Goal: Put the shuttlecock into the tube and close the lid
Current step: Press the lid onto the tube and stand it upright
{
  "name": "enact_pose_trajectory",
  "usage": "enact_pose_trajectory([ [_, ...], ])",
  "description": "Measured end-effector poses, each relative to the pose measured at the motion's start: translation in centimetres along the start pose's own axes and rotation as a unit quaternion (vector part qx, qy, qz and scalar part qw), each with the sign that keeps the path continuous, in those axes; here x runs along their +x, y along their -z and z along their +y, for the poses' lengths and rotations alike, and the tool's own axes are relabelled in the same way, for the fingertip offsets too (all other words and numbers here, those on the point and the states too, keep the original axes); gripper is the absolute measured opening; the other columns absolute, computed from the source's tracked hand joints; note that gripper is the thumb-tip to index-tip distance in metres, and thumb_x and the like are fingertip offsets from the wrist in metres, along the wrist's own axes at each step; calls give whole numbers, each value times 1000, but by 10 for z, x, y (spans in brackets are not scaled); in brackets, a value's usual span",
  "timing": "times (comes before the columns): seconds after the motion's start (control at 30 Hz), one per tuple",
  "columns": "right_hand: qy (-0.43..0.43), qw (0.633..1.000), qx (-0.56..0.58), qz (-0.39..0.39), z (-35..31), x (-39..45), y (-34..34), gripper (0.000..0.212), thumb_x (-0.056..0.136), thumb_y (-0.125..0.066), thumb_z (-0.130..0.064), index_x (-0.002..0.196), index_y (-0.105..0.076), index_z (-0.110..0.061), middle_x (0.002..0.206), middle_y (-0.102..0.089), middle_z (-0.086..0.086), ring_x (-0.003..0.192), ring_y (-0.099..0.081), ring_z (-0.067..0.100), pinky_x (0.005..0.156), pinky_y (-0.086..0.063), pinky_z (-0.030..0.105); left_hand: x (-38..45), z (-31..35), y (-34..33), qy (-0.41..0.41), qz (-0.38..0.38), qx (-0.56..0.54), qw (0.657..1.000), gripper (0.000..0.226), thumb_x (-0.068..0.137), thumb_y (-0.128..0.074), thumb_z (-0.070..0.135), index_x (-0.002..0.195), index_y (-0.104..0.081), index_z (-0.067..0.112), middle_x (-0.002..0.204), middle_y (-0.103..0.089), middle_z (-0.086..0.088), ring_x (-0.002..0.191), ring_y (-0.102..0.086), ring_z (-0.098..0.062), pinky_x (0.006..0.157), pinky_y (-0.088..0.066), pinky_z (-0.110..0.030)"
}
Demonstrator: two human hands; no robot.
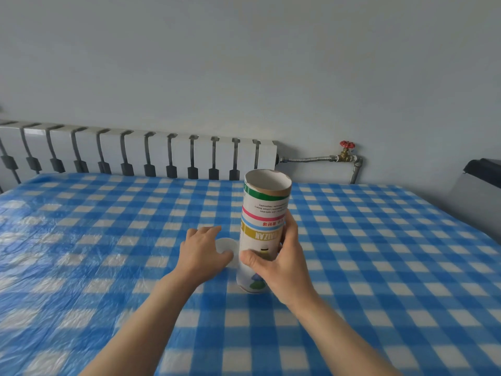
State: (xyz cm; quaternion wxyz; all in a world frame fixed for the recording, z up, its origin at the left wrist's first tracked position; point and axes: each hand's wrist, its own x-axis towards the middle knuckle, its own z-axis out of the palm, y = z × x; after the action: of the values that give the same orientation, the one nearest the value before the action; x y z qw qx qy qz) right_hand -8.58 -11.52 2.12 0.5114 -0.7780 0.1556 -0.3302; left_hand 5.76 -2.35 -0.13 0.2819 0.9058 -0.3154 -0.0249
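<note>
A white cardboard tube with green, pink, blue and yellow bands stands upright on the table, its top end open. My right hand is wrapped around its lower half. Just left of the tube lies a round white lid flat on the cloth. My left hand rests over the lid, fingers spread on top of it and thumb at its near edge. No shuttlecock is visible; the inside of the tube is hidden from here.
The table carries a blue and white checked cloth under clear plastic. A white radiator runs along the far edge, with a pipe and red valve to its right. A dark object sits at the far right.
</note>
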Motion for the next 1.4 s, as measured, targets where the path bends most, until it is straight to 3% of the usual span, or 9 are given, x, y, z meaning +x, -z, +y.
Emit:
enact_pose_trajectory([
  [0.3,-24,999,-18,20,21,-9,-11,83,55,-80,-41,125,-37,-27,120,-60,-11,107,-59,2,86,-53,24,-2,-2,-10,-3,-13,79,997,83,69,-48,72,138,-35,26,140,-48,1,129,-33,-24,101,-31,-44],
  [0.4,-26,999,-14,21,25,-11,-14,79,60,-79,-39,126,-36,-28,123,-58,-11,110,-57,3,86,-54,27,-5,1,-7,11,48,16,999,76,72,-54,64,137,-38,27,135,-50,-4,125,-37,-26,100,-34,-45],
  [0.53,-24,999,-6,35,26,-13,-17,74,62,-78,-38,123,-36,-34,119,-55,-20,107,-56,-5,78,-51,12,-7,13,7,4,70,-182,981,61,78,-51,56,134,-41,34,124,-48,-10,113,-43,-24,91,-39,-39],
  [0.63,-25,999,8,45,26,-15,-19,74,62,-77,-40,124,-36,-34,122,-56,-16,106,-57,-2,79,-52,14,-12,29,25,-18,22,-352,935,57,74,-43,56,127,-45,36,128,-48,-5,116,-46,-22,94,-42,-41],
  [0.73,-20,999,21,41,26,-16,-19,72,64,-77,-38,124,-37,-32,120,-58,-11,104,-59,3,80,-54,20,-20,48,45,-54,18,-471,880,43,76,-39,54,110,-53,31,114,-57,-2,104,-51,-19,78,-42,-31],
  [0.87,-13,999,21,34,25,-17,-18,71,64,-75,-43,123,-38,-28,117,-59,-5,103,-59,8,83,-55,27,-27,67,66,-63,24,-564,823,35,79,-40,51,102,-53,28,116,-54,-15,96,-51,-19,75,-44,-31],
  [1.13,-5,999,17,43,28,-17,-18,69,65,-77,-38,122,-40,-27,116,-59,-8,103,-59,4,82,-53,20,-32,84,88,-74,77,-700,706,28,76,-58,39,94,-47,21,85,-61,2,79,-64,-12,79,-50,-32],
  [1.23,-2,999,23,41,27,-17,-18,68,65,-78,-38,121,-40,-31,116,-58,-11,103,-59,2,79,-52,15,-33,88,92,-84,80,-701,704,33,74,-60,38,96,-46,18,91,-63,-2,87,-66,-16,87,-51,-37],
  [1.4,-5,999,31,39,25,-16,-18,69,63,-76,-44,121,-39,-34,116,-58,-11,104,-59,4,82,-53,19,-38,96,89,-105,77,-649,750,43,71,-65,35,107,-46,21,106,-63,-4,98,-64,-16,84,-50,-31],
])
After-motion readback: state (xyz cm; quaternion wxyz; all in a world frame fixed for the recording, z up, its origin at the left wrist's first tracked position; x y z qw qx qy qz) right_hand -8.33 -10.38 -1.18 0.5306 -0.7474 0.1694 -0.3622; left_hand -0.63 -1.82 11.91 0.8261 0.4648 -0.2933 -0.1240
